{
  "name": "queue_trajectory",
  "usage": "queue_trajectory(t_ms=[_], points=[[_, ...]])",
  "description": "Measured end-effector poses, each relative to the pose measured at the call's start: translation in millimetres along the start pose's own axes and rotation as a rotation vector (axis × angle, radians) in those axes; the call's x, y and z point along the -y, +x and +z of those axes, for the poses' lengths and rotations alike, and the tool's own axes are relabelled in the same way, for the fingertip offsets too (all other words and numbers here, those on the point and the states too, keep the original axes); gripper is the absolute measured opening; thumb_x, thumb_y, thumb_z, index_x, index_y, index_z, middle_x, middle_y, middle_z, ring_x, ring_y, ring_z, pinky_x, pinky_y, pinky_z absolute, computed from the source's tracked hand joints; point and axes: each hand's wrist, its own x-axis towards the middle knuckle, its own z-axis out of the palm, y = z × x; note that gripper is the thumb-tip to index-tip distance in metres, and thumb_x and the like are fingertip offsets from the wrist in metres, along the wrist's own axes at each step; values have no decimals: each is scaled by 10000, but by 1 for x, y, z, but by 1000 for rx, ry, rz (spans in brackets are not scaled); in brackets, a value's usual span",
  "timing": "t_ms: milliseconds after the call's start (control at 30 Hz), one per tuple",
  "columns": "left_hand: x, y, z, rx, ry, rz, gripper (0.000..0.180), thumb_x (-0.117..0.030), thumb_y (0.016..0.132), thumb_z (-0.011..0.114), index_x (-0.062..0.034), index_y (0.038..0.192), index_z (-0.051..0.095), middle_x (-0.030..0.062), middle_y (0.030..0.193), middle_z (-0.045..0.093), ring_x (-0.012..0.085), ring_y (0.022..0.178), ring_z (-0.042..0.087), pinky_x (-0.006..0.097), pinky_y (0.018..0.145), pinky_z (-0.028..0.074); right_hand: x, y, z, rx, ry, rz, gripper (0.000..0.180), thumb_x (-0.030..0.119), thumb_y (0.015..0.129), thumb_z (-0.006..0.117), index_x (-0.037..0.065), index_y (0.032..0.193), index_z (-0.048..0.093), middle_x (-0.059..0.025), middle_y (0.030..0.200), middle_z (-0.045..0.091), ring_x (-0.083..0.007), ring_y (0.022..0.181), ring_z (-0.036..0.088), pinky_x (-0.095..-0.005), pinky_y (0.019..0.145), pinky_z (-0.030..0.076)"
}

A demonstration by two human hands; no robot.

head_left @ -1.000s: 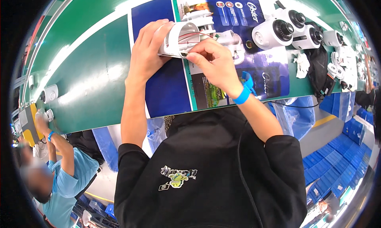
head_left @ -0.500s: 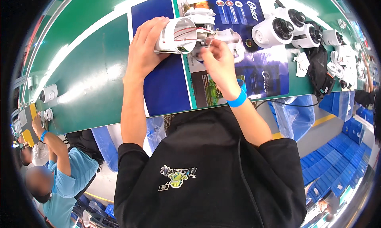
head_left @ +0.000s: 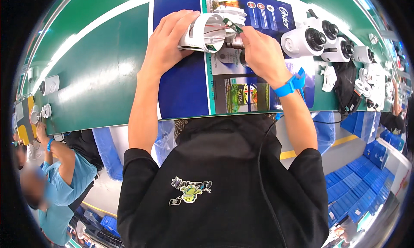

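My left hand is wrapped round a white cylindrical housing, which lies on its side with its open end facing right. Thin red and dark wires run out of that opening. Pinched in the fingertips of my right hand is a small green circuit board, held tilted just right of the housing's mouth. White ridged plastic parts stand behind the board. Some metallic and white pieces beneath my right fingers are partly hidden.
A printed cardboard sheet covers part of the green table. To the right stand several white camera-like units with black knobs, beside crumpled white material and a black bag. A co-worker in light blue sits at left.
My right hand has moved right and turned, and the green circuit board now shows in its fingers. The housing has shifted slightly right and up in view, still in my left hand.
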Motion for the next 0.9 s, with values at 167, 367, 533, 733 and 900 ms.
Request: queue_trajectory(t_ms=[167, 367, 533, 733, 900], points=[[1, -1, 0, 1, -1, -7, 865, -18, 469, 831, -163, 1262, 517, 46, 1218, 566, 287, 1110, 552, 380, 904, 497, 1, 3, 1, 14, 33, -41, 103, 151, 901, 503, 56, 930, 527, -175, 838, 653, -408, 722, 614, -500, 612, 474], [2, -2, 0, 36, -2, -30, 908, 4, 451, 843, -136, 1283, 507, 79, 1278, 547, 302, 1166, 531, 386, 949, 481, -2, 3, 6, 37, 8, -33, 102, 155, 899, 506, 60, 937, 518, -169, 822, 649, -404, 709, 613, -508, 601, 473], [2, -2, 0, 21, -1, -5, 877, -13, 476, 826, -179, 1278, 511, 42, 1220, 561, 284, 1123, 537, 388, 931, 479, 2, 5, -3, 71, -89, -98, 97, 109, 901, 516, 56, 983, 519, -169, 801, 636, -398, 694, 604, -483, 575, 477], [0, -1, -1, 50, 25, -12, 880, 5, 466, 827, -135, 1276, 513, 73, 1267, 554, 302, 1163, 530, 389, 948, 479, 2, 19, -21, 143, -267, -221, 91, 122, 838, 509, 48, 891, 519, -156, 714, 633, -366, 633, 629, -465, 531, 490], [0, 0, 0, 18, 15, -9, 879, 8, 466, 817, -179, 1270, 515, 49, 1212, 567, 288, 1118, 541, 387, 934, 480, 11, 29, -30, 211, -366, -243, 95, 124, 816, 512, 41, 859, 533, -165, 706, 639, -367, 637, 639, -465, 532, 501]])
